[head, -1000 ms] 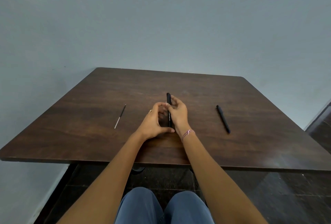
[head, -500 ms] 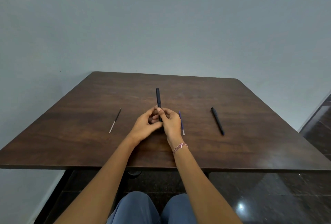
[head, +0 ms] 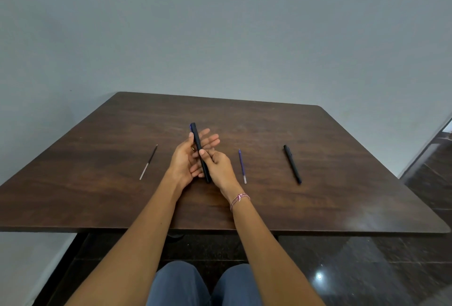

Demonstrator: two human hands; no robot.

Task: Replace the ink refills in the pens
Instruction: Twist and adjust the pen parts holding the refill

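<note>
Held pen sits at desk centre, clear of the surface, far end pointing to about 11 o'clock, with a trace of blue at that end; too small to tell whether it is a tip or trim. Your right hand is curled round the near half of the barrel, thumb pressed on top. Your left hand lies spread behind the far half, fingers straight, thumb resting against the barrel and gripping nothing. Blue refill lies just beside your right hand at 3 o'clock; second pen lies farther out on the same line. Dark refill lies at 9 o'clock, well apart. Risks, as I judge them: with only one hand clamping, a twist to open the barrel may slip and drop small parts onto the desk. The refills are thin and round, so a brushing wrist could roll the blue one off. The two refills could get swapped, spent for fresh. Forcing a refill in at an angle could bend it.
</note>
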